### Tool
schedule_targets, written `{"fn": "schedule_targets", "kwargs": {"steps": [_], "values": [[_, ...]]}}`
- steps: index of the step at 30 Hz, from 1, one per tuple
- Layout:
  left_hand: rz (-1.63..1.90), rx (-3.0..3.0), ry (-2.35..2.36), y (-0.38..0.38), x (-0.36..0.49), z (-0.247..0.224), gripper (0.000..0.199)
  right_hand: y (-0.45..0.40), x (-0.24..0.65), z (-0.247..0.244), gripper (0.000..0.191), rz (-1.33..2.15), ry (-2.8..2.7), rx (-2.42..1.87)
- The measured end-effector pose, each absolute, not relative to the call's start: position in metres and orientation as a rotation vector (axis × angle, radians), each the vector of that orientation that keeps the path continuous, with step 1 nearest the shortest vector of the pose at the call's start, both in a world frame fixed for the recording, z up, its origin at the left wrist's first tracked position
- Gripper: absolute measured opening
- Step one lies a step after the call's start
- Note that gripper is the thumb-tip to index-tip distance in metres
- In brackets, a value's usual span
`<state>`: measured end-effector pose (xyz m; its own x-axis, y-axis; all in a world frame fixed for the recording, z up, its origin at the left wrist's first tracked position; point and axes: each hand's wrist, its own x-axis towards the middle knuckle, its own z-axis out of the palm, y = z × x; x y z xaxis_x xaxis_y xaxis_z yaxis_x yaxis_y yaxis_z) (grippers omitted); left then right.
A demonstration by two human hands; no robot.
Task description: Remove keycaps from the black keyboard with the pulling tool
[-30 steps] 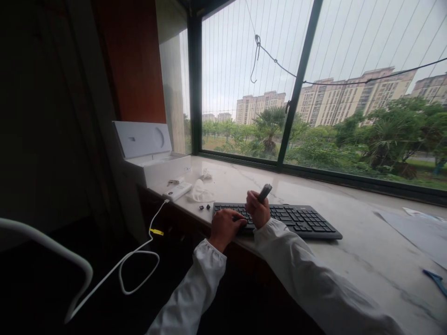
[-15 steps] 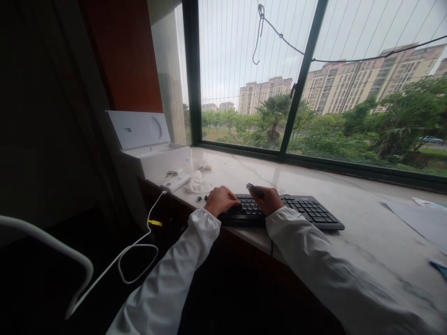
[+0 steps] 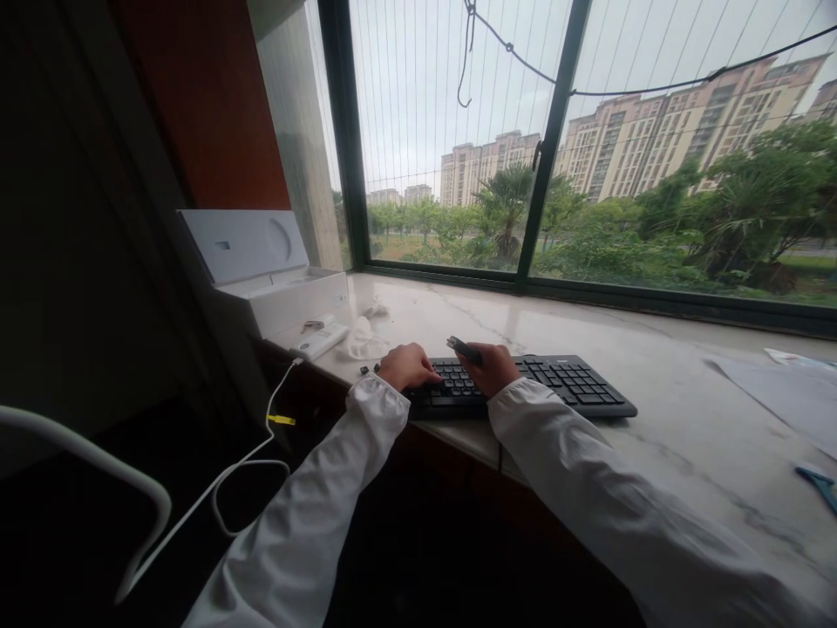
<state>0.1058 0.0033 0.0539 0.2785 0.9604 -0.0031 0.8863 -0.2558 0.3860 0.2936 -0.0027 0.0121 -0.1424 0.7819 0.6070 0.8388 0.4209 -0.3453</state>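
A black keyboard [image 3: 575, 384] lies along the front edge of the pale marble sill. My left hand [image 3: 406, 366] rests over its left end, thumb and fingers brought together at the keys; whether they pinch something small is hidden. Above the middle keys, my right hand [image 3: 495, 370] is closed round a dark, slim tool [image 3: 466, 351] whose metallic tip points up and to the left. Just left of my left hand sit a few small dark pieces [image 3: 370, 369], perhaps loose keycaps.
An open white box [image 3: 281, 301] stands at the left, with a white power bank-like block [image 3: 323, 341], crumpled tissue [image 3: 363, 340] and a white cable [image 3: 252, 453] nearby. Paper [image 3: 772, 397] and a blue item [image 3: 817, 487] lie at right. A window [image 3: 523, 277] is behind.
The view has shifted slightly, so most things appear a little further left. The dark tool in my right hand shows more of its length. My left hand stays at the keyboard's left end.
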Motion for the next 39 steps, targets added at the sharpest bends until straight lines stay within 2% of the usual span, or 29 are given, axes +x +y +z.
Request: {"fn": "schedule_targets", "kwargs": {"steps": [6, 11, 23, 39], "values": [[0.286, 2.208, 1.756, 0.007, 0.11, 0.057, 0.03, -0.005, 0.292, 0.014, 0.029, -0.104, -1.962, -1.402], [0.286, 2.175, 1.629, 0.02, 0.106, 0.055, 0.033, -0.007, 0.29, 0.014, 0.03, -0.131, -1.986, -1.447], [0.193, 2.136, 1.474, 0.028, 0.103, 0.061, 0.031, -0.01, 0.287, 0.015, 0.031, -0.226, -2.073, -1.655], [0.452, 2.626, 1.143, 0.007, 0.097, 0.054, 0.021, -0.008, 0.288, 0.016, 0.031, -0.193, -2.033, -1.599]]}}
